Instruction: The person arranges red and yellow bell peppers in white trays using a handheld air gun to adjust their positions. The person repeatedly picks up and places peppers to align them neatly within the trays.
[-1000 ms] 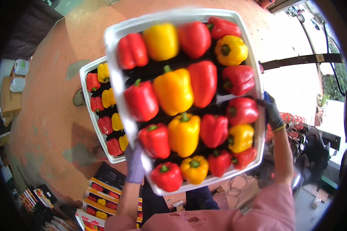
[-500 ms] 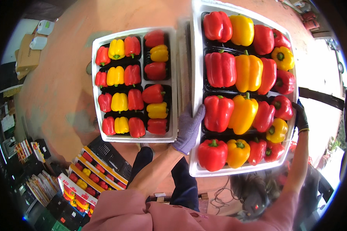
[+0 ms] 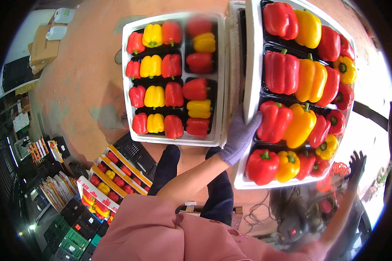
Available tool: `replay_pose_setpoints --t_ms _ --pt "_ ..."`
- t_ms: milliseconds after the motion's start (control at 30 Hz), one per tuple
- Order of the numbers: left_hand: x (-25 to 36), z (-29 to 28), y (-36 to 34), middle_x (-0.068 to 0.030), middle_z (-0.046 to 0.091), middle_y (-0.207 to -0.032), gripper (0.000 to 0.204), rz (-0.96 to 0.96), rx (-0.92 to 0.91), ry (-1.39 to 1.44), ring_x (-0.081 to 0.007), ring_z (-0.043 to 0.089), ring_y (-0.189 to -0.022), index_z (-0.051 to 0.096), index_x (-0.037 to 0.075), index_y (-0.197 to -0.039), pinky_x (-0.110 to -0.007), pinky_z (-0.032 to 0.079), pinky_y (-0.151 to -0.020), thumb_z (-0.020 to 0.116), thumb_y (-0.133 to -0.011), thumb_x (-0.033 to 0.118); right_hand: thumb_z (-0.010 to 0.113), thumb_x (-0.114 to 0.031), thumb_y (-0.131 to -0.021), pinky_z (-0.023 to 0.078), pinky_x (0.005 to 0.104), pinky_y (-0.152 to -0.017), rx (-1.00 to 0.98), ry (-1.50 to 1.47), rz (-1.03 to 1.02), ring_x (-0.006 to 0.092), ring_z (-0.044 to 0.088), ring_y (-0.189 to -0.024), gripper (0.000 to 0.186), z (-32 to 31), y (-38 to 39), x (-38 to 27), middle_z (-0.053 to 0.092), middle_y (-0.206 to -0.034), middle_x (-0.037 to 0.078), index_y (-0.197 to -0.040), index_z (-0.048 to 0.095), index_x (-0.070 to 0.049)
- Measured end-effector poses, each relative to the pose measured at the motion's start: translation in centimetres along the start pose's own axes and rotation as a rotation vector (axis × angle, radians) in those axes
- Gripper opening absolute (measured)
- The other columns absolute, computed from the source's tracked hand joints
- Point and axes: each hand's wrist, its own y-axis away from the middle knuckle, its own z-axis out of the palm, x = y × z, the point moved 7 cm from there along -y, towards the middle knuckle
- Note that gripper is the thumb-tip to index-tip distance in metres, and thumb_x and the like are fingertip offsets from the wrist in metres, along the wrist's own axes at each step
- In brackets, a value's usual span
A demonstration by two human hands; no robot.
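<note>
Eighteen red and yellow bell peppers (image 3: 274, 119) fill a white foam tray (image 3: 252, 65), which lies just to the right of the left hand's (image 3: 241, 138) fingers. That hand wears a greyish-purple glove. Its thumb overlaps the tray's left rim and the other fingers run along the outside of the wall, closed on the edge; their tips are partly hidden.

The right hand (image 3: 357, 167), in a dark glove and slightly blurred, is just beside the tray's right edge but apart from it. Its fingers are spread wide and hold nothing.

Inside the tray, the peppers sit in black plastic punnets (image 3: 275, 145), grouped red, yellow, red: four rows across, with a column down the right side.

To the left of the left fingers is a second foam tray (image 3: 220, 87), its peppers arranged in the same pattern.

Below the left fingers are the wearer's dark trousers (image 3: 217, 195) and pink shirt (image 3: 196, 239). Farther to their lower left, printed cartons (image 3: 94, 194) of peppers stand beside a black crate (image 3: 135, 154) on the reddish floor (image 3: 91, 87). Just left of the right fingers is a coiled red hose (image 3: 340, 168).
</note>
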Motion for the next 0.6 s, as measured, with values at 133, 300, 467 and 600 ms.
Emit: replay_pose_setpoints --t_ms 133,300,467,600 --pt "0.2 0.0 -0.1 -0.0179 0.065 -0.108 0.048 0.010 -0.075 0.002 -0.0273 0.066 -0.097 0.054 0.000 -0.121 -0.037 0.052 -0.083 0.072 -0.089 0.031 0.038 -0.043 -0.106 0.050 0.0260 -0.078 -0.077 0.166 0.072 0.0171 0.062 -0.097 0.057 -2.4 16.7 0.8 0.058 -0.128 0.014 -0.146 0.037 -0.003" --pt "-0.3 -2.1 0.4 -0.0221 0.064 -0.116 0.061 0.023 -0.203 -0.021 -0.0294 0.068 -0.100 0.048 -0.001 -0.129 -0.038 0.054 -0.084 0.075 -0.086 0.033 0.044 -0.034 -0.104 0.049 0.0259 -0.070 -0.222 0.146 0.302 0.0148 0.061 -0.082 0.042 12.6 37.5 0.3 0.061 -0.104 0.011 -0.130 0.050 -0.001" --pt "-6.9 -12.8 1.7 -0.0205 0.060 -0.110 0.052 -0.165 -0.207 -0.293 -0.0286 0.063 -0.102 0.046 -0.001 -0.131 -0.035 0.053 -0.079 0.063 -0.096 0.033 0.050 -0.025 -0.102 0.047 0.0258 -0.062 -0.465 0.124 0.348 0.0124 0.060 -0.067 0.031 32.7 48.5 -1.0 0.064 -0.080 0.007 -0.113 0.062 0.001" --pt "-13.1 -28.6 3.2 -0.0225 0.057 -0.110 0.035 -0.148 0.104 -0.268 -0.0355 0.058 -0.102 0.053 -0.002 -0.117 -0.041 0.050 -0.084 0.048 -0.103 0.030 0.050 -0.032 -0.105 0.040 0.0235 -0.049 -0.520 0.310 0.246 0.0062 0.053 -0.053 0.036 43.5 47.4 1.7 0.058 -0.062 0.001 -0.099 0.067 -0.001"
